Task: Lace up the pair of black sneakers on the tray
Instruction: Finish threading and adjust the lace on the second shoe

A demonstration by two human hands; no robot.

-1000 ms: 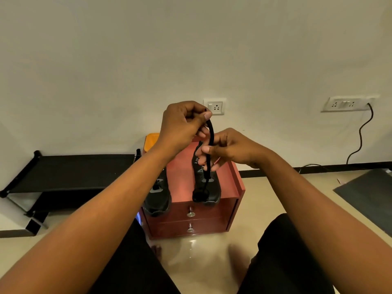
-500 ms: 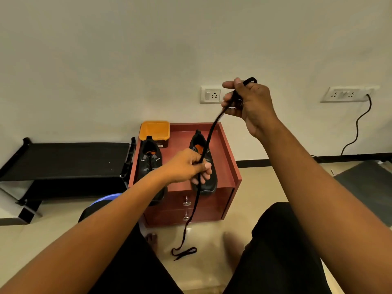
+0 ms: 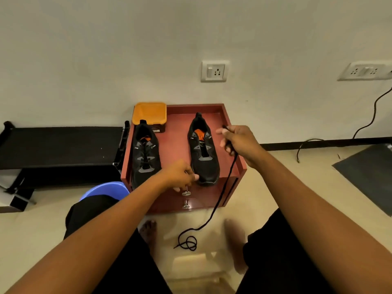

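Observation:
Two black sneakers stand on the red-brown tray (image 3: 242,166), heels toward the wall. The left sneaker (image 3: 145,158) has a lace in it. No lace shows in the right sneaker (image 3: 204,153), whose orange tongue is visible. My right hand (image 3: 240,143) hovers just right of that sneaker and grips a black shoelace (image 3: 226,183) near one end. The lace hangs past the tray's front right corner and coils on the floor. My left hand (image 3: 180,176) is at the tray's front edge, fingertips by the right sneaker's toe, holding nothing.
An orange box (image 3: 149,113) sits at the tray's back left corner. The tray tops a small cabinet with two drawer knobs (image 3: 186,193). A black rack (image 3: 59,145) stands to the left, a blue stool (image 3: 106,190) under me, a dark mat (image 3: 369,172) to the right.
My right hand has come down from head height to beside the right sneaker, still gripping the lace. My left hand has let go of the lace and moved to the sneaker's toe.

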